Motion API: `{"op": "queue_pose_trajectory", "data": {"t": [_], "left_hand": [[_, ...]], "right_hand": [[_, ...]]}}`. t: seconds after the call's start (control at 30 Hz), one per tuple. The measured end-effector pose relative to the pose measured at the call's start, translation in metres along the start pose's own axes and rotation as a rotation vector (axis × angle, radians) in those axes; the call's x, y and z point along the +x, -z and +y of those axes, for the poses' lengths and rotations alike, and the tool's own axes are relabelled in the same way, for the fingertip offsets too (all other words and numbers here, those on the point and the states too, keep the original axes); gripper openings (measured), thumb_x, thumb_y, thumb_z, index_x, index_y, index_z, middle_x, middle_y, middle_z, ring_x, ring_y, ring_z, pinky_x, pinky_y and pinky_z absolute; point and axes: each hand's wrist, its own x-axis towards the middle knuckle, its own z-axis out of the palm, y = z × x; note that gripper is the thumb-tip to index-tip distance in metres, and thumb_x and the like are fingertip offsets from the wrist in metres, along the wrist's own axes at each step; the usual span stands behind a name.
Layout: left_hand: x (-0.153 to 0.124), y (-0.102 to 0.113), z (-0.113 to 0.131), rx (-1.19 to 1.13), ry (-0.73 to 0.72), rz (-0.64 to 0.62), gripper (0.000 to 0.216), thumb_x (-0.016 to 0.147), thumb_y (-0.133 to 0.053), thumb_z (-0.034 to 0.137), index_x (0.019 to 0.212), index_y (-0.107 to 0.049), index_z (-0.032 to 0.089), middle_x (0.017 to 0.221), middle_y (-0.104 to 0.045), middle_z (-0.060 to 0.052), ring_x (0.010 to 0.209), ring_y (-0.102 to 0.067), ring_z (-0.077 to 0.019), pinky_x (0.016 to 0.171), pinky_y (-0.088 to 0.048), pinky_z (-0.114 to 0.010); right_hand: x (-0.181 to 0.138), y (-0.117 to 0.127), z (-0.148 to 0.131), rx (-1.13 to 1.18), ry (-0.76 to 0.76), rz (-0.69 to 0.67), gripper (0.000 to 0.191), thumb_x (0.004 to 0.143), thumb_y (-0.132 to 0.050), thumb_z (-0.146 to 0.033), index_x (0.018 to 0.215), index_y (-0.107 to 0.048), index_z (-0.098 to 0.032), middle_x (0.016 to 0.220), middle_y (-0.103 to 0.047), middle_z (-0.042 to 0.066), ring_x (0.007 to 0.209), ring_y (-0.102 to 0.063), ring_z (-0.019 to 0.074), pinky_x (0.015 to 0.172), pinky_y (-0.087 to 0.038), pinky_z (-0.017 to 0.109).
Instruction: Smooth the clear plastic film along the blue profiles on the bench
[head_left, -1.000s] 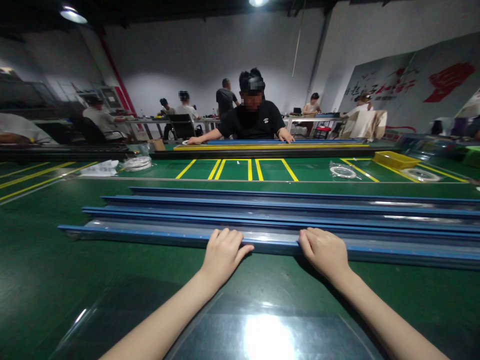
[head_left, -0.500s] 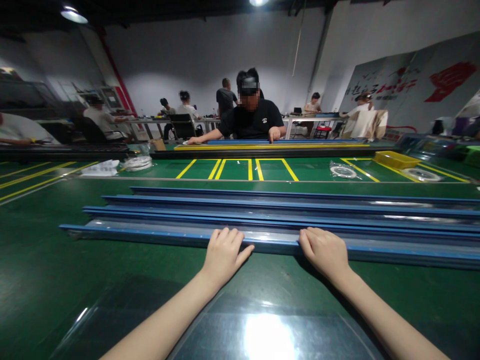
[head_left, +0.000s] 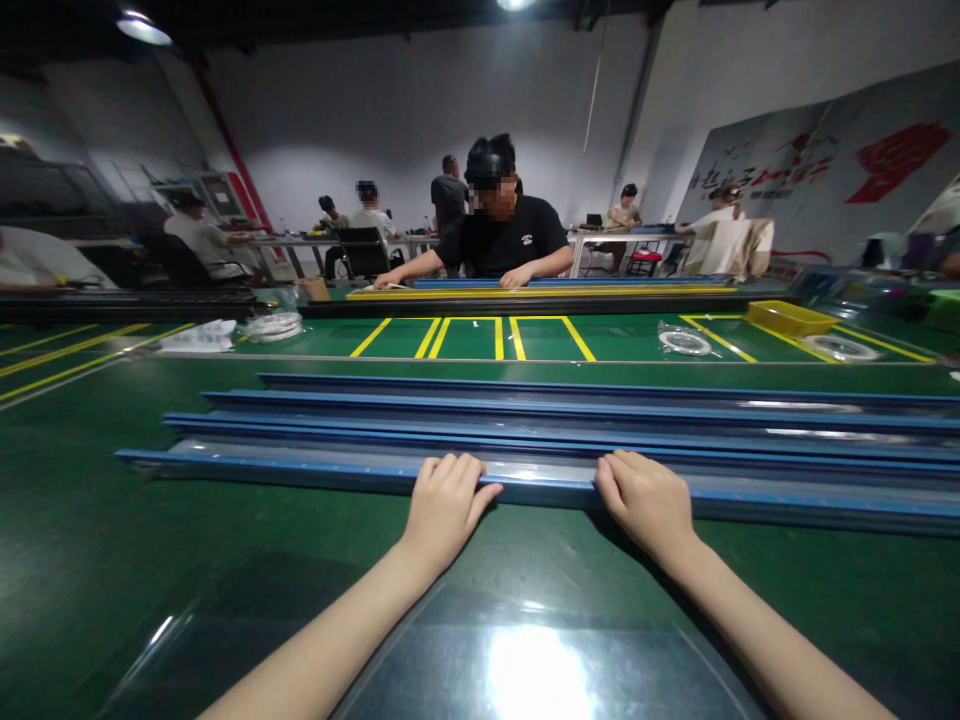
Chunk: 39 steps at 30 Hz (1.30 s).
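Observation:
A long blue plastic channel strip (head_left: 300, 468) with a clear inner face runs across the green table, nearest me. My left hand (head_left: 444, 505) has its fingers curled over the strip's near edge, the thumb stretched along the front. Further right, my right hand (head_left: 651, 505) is closed over the same edge, its fingertips hidden behind the rim. Right behind lie more blue channel strips (head_left: 375, 406), roughly parallel, their left ends staggered.
Clear plastic sheet (head_left: 420, 660) covers the table in front of me. Beyond the strips lie yellow tape lines (head_left: 499, 340), coiled white rings (head_left: 684, 343) in plastic and a yellow tray (head_left: 795, 320). A co-worker in black (head_left: 517, 235) handles long strips (head_left: 540, 294) opposite.
My hands keep their hold on the near strip, with barely any shift. Across the table, the co-worker's hand on the right side of the view has moved left along the strips.

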Motion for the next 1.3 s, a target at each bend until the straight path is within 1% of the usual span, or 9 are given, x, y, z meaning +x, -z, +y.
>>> {"op": "queue_pose_trajectory", "data": {"t": [0.13,0.37,0.6,0.7,0.93,1.3], "left_hand": [[0.0009,-0.0003,0.0004,0.01,0.007,-0.002,0.022,0.084,-0.043,0.037,0.077,-0.051,0.018,0.075,-0.058,-0.001,0.071,-0.048,-0.0168,0.065,-0.028,-0.03],[0.0022,0.0018,0.0027,0.051,0.036,-0.023,0.025,0.083,-0.042,0.04,0.073,-0.05,0.018,0.071,-0.057,-0.001,0.07,-0.047,-0.017,0.065,-0.027,-0.03],[0.0025,0.0023,0.0029,0.06,0.044,-0.023,0.026,0.083,-0.042,0.04,0.072,-0.051,0.018,0.071,-0.057,-0.001,0.07,-0.047,-0.0171,0.065,-0.027,-0.03],[0.0009,0.002,0.0029,0.056,0.035,-0.026,0.026,0.084,-0.041,0.039,0.074,-0.052,0.018,0.072,-0.058,-0.002,0.072,-0.047,-0.0173,0.065,-0.027,-0.031],[0.0007,0.0029,0.0043,0.08,0.015,-0.031,0.028,0.084,-0.038,0.038,0.072,-0.053,0.018,0.073,-0.058,-0.003,0.074,-0.047,-0.0181,0.068,-0.028,-0.032],[0.0009,0.0023,0.0048,0.096,0.015,-0.038,0.027,0.084,-0.038,0.038,0.073,-0.053,0.018,0.072,-0.057,-0.003,0.074,-0.047,-0.0185,0.067,-0.028,-0.033]], "right_hand": [[0.0007,0.0,-0.002,0.012,-0.034,0.021,0.038,0.083,-0.036,-0.027,0.048,-0.048,-0.018,0.05,-0.052,0.0,0.051,-0.045,0.0104,0.053,-0.024,0.024],[0.005,-0.0012,-0.0032,0.071,-0.09,-0.066,0.039,0.083,-0.035,-0.028,0.048,-0.05,-0.018,0.051,-0.053,0.0,0.051,-0.047,0.0092,0.049,-0.023,0.023],[0.0072,-0.0009,-0.005,0.067,-0.136,-0.148,0.04,0.082,-0.036,-0.029,0.047,-0.053,-0.018,0.052,-0.054,0.0,0.053,-0.049,0.01,0.048,-0.022,0.023],[0.0064,-0.0002,-0.0043,0.061,-0.12,-0.152,0.039,0.083,-0.035,-0.028,0.05,-0.053,-0.018,0.054,-0.056,0.0,0.054,-0.05,0.01,0.048,-0.022,0.023],[0.0014,-0.0017,-0.0014,0.044,-0.039,-0.111,0.038,0.085,-0.033,-0.027,0.054,-0.052,-0.018,0.055,-0.056,0.001,0.054,-0.049,0.0106,0.05,-0.023,0.024],[0.0006,-0.0027,-0.0008,0.041,-0.032,-0.099,0.037,0.085,-0.033,-0.027,0.054,-0.052,-0.018,0.055,-0.057,0.0,0.053,-0.049,0.0106,0.051,-0.023,0.024]]}}
